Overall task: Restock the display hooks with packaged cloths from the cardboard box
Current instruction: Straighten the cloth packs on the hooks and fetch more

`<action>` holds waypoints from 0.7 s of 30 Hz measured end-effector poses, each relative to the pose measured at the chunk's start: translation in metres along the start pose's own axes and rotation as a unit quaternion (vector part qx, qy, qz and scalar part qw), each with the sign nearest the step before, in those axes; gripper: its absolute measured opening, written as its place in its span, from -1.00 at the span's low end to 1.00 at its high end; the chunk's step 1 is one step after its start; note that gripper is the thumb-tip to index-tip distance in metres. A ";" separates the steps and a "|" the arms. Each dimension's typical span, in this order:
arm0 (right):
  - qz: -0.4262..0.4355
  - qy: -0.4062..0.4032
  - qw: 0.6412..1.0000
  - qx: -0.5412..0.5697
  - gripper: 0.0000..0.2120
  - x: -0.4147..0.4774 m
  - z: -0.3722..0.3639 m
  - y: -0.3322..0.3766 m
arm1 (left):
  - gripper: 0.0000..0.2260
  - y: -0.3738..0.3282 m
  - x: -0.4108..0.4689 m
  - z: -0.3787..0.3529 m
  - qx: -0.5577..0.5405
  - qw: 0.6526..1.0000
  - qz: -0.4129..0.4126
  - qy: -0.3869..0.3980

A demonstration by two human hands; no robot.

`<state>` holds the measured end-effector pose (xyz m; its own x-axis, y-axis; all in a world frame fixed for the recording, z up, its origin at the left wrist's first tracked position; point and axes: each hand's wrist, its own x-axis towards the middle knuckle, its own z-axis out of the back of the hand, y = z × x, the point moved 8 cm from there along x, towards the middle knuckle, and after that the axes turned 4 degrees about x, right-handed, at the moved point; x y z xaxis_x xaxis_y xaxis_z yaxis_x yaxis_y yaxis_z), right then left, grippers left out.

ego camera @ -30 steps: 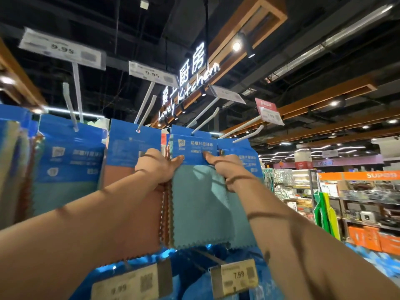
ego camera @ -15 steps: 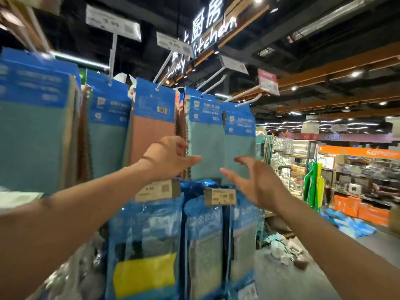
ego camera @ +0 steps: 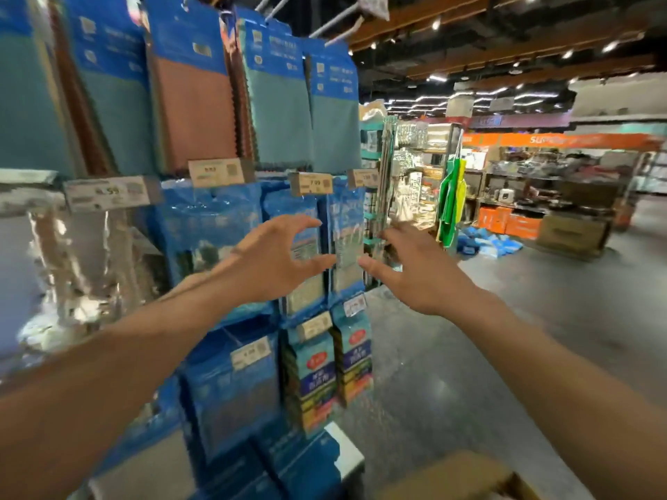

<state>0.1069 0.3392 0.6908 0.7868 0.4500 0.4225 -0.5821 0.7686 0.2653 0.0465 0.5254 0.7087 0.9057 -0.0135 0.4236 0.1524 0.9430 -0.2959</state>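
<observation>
Packaged cloths [ego camera: 278, 102], teal and brown under blue header cards, hang in a row from the display hooks [ego camera: 334, 21] at the rack's top. The cardboard box [ego camera: 454, 476] shows at the lower edge. The left hand [ego camera: 274, 263] and right hand [ego camera: 418, 274] hover empty, fingers spread, before blue packets [ego camera: 216, 225] under a 7.99 price tag [ego camera: 311, 183].

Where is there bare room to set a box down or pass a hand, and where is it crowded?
Bare: the grey floor between the rack, the cardboard box and the far shelves. Crowded: the rack, packed tight with cloths and packets.
</observation>
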 end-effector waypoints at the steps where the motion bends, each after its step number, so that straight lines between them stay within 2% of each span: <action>1: -0.012 0.000 1.000 0.000 -0.30 -0.010 -0.005 -0.005 | -0.36 -0.002 -0.005 -0.010 -0.012 1.000 -0.003 0.008; 5: -0.064 0.005 0.998 0.014 -0.31 -0.042 -0.022 -0.024 | -0.33 -0.009 -0.019 -0.042 -0.037 0.999 -0.021 0.023; 12: -0.142 -0.005 0.990 -0.009 -0.34 -0.089 -0.032 -0.060 | -0.37 -0.031 -0.020 -0.107 -0.066 0.991 -0.053 0.106; 21: -0.242 0.027 0.968 -0.064 -0.33 -0.148 -0.044 -0.114 | -0.43 -0.068 -0.008 -0.198 -0.100 0.969 -0.118 0.191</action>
<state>0.0655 0.2051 0.5599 0.9723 0.0437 0.2296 -0.1158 0.9434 0.3107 0.1074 0.3954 0.5564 0.9110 -0.3786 0.1637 0.4120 0.8163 -0.4048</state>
